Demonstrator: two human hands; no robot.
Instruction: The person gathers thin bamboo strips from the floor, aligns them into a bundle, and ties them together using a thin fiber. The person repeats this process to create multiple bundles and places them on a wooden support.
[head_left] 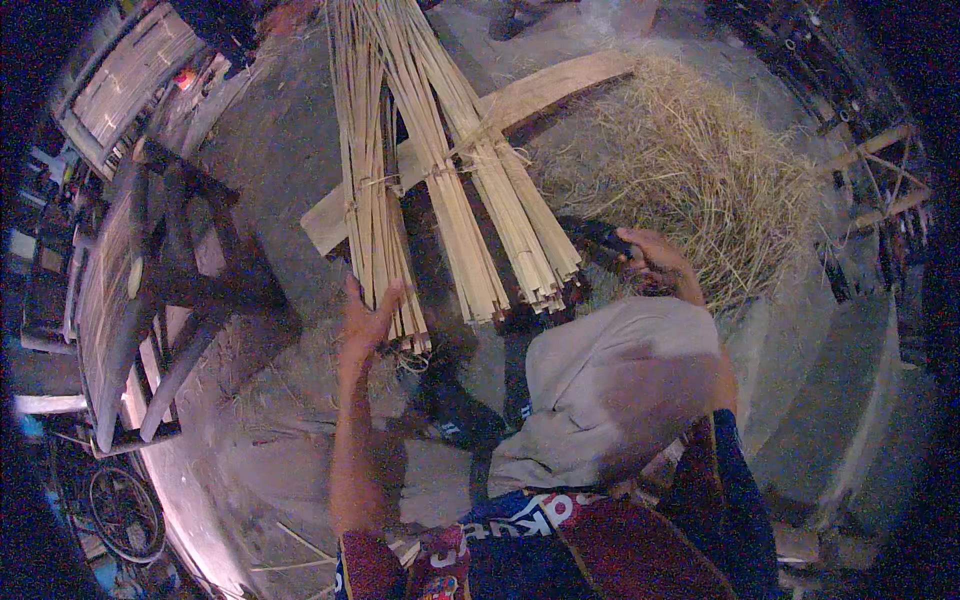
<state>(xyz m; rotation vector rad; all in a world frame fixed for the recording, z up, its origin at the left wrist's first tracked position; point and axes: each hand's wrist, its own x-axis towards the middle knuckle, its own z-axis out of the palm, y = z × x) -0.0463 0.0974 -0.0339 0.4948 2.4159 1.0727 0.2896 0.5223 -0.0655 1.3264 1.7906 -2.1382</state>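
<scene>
Three tied bundles of long, pale split strips, bamboo by their look, lie fanned out in front of me. My left hand [372,318] is at the near end of the left bundle [372,210], thumb on top and fingers along its outer side. The middle bundle [455,225] and the right bundle [510,210] lie beside it, their cut ends toward me. To the right, beyond my knee, my right hand [655,258] is closed at a dark, elongated object [597,236]; shadow hides its kind.
A flat wooden plank [570,85] runs crosswise under the bundles. Loose straw [710,170] is heaped at the right. On the left stands a rough wooden bench [130,290], with a bicycle wheel [125,512] at lower left. A wooden frame [880,175] stands far right.
</scene>
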